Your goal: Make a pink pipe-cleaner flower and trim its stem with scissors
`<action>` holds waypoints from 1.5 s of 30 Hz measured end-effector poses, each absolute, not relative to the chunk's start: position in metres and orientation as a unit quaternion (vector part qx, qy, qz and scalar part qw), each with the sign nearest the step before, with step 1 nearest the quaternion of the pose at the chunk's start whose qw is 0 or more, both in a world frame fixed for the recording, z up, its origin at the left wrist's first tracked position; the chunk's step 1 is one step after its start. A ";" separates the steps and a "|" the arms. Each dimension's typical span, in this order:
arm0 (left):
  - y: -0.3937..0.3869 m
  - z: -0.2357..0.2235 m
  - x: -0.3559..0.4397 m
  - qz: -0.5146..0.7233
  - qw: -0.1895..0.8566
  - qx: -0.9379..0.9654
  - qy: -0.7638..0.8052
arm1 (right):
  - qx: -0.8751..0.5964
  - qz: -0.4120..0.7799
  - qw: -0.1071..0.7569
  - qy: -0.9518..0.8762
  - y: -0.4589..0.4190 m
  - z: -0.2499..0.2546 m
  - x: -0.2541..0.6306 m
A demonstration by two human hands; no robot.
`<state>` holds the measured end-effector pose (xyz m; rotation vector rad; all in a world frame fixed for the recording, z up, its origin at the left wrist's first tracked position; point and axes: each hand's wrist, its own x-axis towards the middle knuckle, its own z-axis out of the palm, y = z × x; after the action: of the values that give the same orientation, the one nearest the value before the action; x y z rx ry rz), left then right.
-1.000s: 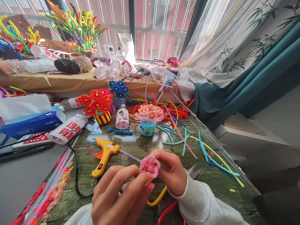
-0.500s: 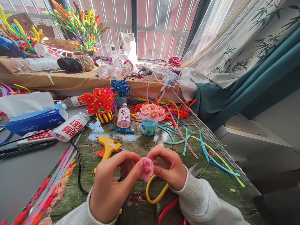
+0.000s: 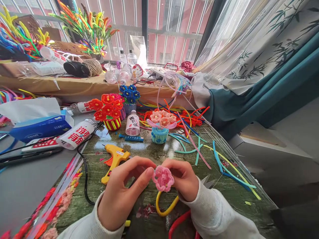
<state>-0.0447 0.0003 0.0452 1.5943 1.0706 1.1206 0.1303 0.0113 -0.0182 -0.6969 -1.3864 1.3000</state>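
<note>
A small pink pipe-cleaner flower (image 3: 163, 179) is held between my hands above the table, its cupped petals turned toward me. My left hand (image 3: 131, 191) pinches its left edge with thumb and forefinger. From the right, my right hand (image 3: 183, 179) is closed on it, its fingertips partly hidden behind the petals. Below the flower lies a yellow loop (image 3: 163, 213), with a red scissors handle (image 3: 178, 223) beside it. Metal scissor blades (image 3: 208, 182) show past my right wrist. Left of my hands rests a yellow glue gun (image 3: 115, 161).
A turquoise pot (image 3: 159, 135) of pink flowers stands ahead, with a bottle (image 3: 132, 123) and a red-flower pot (image 3: 112, 123) to its left. Loose pipe cleaners (image 3: 198, 151) lie at right. A black cord (image 3: 86, 176) and tissue pack (image 3: 41, 127) are at left.
The pink flower has been turned in my fingers, showing its edge half a second ago and its open front now. My left hand has shifted from in front of the flower to its left side.
</note>
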 end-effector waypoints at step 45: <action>-0.006 0.036 -0.043 0.513 0.126 0.778 0.340 | -0.272 0.551 0.590 -0.524 -0.007 -0.005 0.120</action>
<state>-0.0428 -0.0057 0.0357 2.2661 0.9901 1.4954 0.1196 -0.0068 -0.0045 -0.6324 -1.2190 1.2838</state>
